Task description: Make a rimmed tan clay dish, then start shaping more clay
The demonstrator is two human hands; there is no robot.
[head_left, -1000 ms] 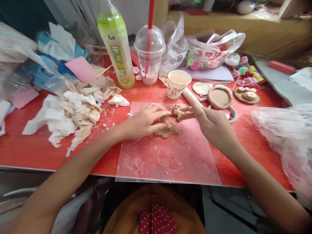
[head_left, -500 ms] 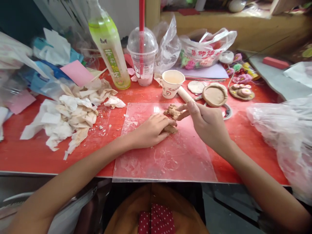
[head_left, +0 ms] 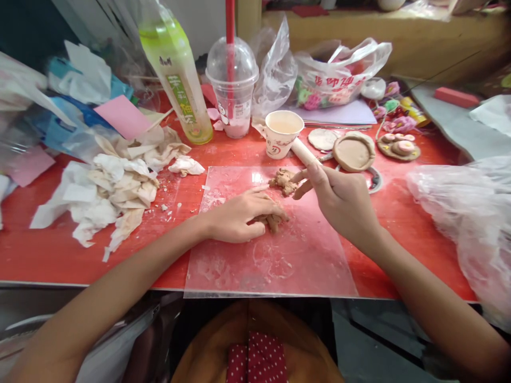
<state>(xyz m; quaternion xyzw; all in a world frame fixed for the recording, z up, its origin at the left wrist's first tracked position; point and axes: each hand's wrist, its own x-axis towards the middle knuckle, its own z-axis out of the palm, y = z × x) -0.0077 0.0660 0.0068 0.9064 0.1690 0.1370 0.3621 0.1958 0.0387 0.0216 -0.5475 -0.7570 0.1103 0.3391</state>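
Note:
My left hand (head_left: 239, 215) is over a small piece of brown clay (head_left: 273, 223) on the clear sheet (head_left: 255, 266); its fingers curve over the clay and the thumb lies at the near side. A rough lump of brown clay (head_left: 282, 182) sits just beyond, at the sheet's far part. My right hand (head_left: 343, 197) is closed round a pale rolling pin (head_left: 304, 153), thumb on top, the pin's far end beside the paper cup (head_left: 283, 135). Two of its fingers extend toward the rough lump; whether they touch it I cannot tell.
A round clay dish (head_left: 353, 151) and a decorated clay disc (head_left: 398, 147) lie behind my right hand. Crumpled tissues (head_left: 115, 186), a green bottle (head_left: 179, 80) and a domed plastic cup (head_left: 235, 96) stand left and back. A plastic bag (head_left: 471, 213) covers the right edge.
My left hand has drawn slightly left, and the small clay piece under it has turned, with its end now pointing nearer me. My right hand is almost unchanged.

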